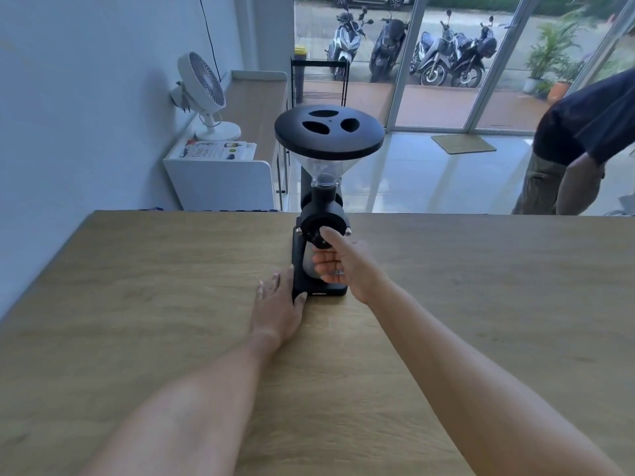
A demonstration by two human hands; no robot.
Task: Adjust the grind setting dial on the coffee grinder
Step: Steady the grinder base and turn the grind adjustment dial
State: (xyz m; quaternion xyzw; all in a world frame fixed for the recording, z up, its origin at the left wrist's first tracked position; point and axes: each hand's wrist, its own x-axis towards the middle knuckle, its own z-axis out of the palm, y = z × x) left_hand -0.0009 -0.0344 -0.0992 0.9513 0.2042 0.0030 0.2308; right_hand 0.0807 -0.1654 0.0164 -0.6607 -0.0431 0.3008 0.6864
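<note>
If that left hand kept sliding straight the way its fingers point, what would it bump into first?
Probably nothing new: the left hand already lies along the base of the coffee grinder, and bare table lies ahead beside it, though depth is unclear.

I see all this from a single wide-angle camera on my head, tilted forward and down over the wooden table [171,286]. The coffee grinder [321,235] stands close in front of me, near the middle of the picture, and I place everything else from it. Below it my two forearms run in from the bottom edge. Beyond it the view carries across the tiled floor to glass doors [446,63] and parked scooters. Left of it is a wall; far right of it, another person's torso [584,125] at the frame edge. Straight lines bow toward the edges.
</note>
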